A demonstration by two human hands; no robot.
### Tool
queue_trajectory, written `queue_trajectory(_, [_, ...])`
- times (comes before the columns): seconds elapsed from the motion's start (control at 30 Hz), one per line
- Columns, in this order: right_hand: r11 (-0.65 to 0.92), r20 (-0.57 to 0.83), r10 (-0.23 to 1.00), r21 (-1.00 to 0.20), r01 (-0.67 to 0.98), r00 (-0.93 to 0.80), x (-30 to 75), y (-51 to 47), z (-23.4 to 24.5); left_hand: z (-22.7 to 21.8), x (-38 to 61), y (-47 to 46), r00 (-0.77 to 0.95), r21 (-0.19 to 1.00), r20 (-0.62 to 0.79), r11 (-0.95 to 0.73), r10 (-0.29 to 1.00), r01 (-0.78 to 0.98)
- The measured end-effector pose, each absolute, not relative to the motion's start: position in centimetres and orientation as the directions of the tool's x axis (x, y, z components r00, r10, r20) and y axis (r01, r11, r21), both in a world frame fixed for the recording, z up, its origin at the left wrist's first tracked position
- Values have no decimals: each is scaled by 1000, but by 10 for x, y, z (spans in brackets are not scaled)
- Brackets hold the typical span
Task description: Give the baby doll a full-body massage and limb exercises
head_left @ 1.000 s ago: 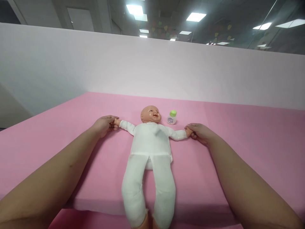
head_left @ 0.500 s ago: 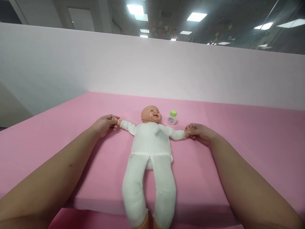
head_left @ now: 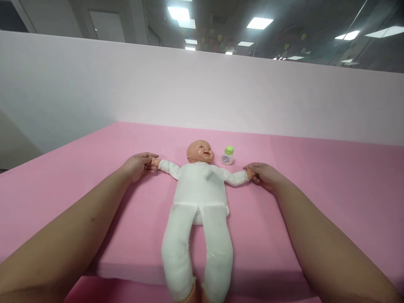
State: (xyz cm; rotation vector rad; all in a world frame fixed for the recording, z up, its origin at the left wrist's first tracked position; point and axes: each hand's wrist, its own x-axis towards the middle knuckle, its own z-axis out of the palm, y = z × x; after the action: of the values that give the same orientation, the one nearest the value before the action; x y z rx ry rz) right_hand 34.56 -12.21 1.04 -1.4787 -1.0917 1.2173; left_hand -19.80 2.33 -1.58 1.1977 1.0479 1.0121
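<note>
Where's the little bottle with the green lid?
In the head view, the green-capped bottle stands on the pink tabletop, just right of the baby doll's head, between it and the person's right hand.

Head POV, fwd/down twd doll (head_left: pixel 201 185)

Your left grip (head_left: pixel 139 166) and right grip (head_left: pixel 265 175) shift on the doll (head_left: pixel 201 185).
Since half a second ago, its sleeve (head_left: pixel 238 178) by your right grip reaches slightly farther outward.
</note>
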Motion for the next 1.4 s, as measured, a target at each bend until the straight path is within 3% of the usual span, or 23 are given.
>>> queue_trajectory(0.23, [-63, -87, 991, -973, -223, 101, 348, -121, 12, 1, -199, 10, 406, 957, -22, 138, 914, -257])
queue_trajectory(0.33, [-86, -102, 994, -957, -277, 46, 337, -122, 13, 4, -192, 3, 525, 961, -72, 200, 848, -190])
queue_trajectory(0.5, [-243, -226, 965, -961, -132, -130, 326, -124, 9, 3, -179, -3, 537, 975, -186, 224, 823, -7])
queue_trajectory(0.63, [-248, -246, 965, -969, -7, -84, 327, -123, 8, 2, -172, -2, 418, 975, -193, 221, 888, -18])
queue_trajectory(0.77, [-154, -148, 982, -987, 51, 115, 323, -118, 9, 1, -165, -1, 250, 989, -140, 147, 958, -10])
queue_trajectory(0.9, [8, 64, 965, -977, 214, 253, 300, -121, 22, 11, -147, -22, 134, 984, 98, -117, 986, 138])
queue_trajectory(1.0, [145, 287, 924, -874, 463, 252, 268, -133, 37, 26, -124, -51, 128, 890, 328, -351, 936, 292])
queue_trajectory(1.1, [319, 464, 885, -668, 672, 42, 235, -149, 48, 40, -102, -79, 306, 722, 455, -547, 836, 424])
queue_trajectory(1.27, [573, 478, 770, -226, 788, -423, 206, -164, 53, 51, -91, -97, 703, 413, 327, -765, 632, 495])
queue_trajectory(1.4, [589, 414, 761, -115, 800, -500, 202, -165, 49, 49, -95, -95, 736, 403, 295, -778, 609, 482])
